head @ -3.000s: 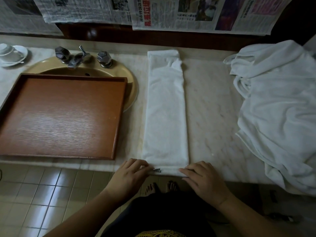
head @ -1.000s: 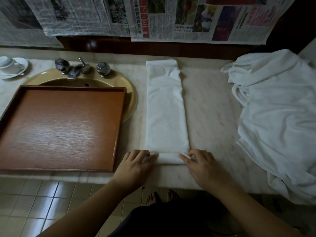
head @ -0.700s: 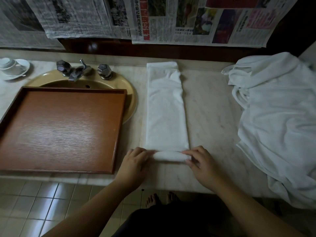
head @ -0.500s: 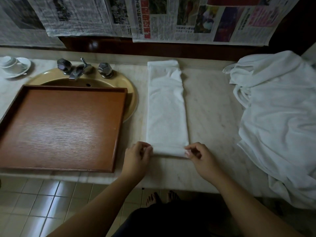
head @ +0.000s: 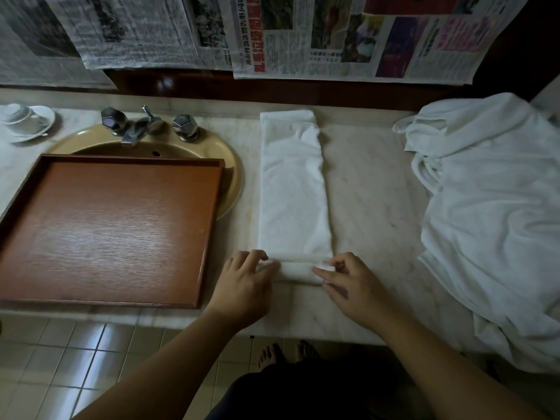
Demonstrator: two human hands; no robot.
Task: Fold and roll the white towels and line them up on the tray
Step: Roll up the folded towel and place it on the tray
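Note:
A white towel (head: 293, 195), folded into a long narrow strip, lies on the marble counter and runs away from me. Its near end is turned into a small roll (head: 298, 269). My left hand (head: 242, 286) holds the roll's left end with curled fingers. My right hand (head: 348, 283) holds the right end the same way, fingertips on top of the roll. The brown wooden tray (head: 209, 237) sits to the left, partly over the sink, with nothing on it.
A heap of loose white towels (head: 491, 213) covers the counter's right side. Behind the tray is a yellow sink (head: 233, 165) with a chrome tap (head: 138, 128). A cup on a saucer (head: 25, 121) stands far left. Newspaper hangs on the wall behind.
The near end of the towel has been rolled up away from me, from the counter's front edge inward. Both hands moved forward with the roll.

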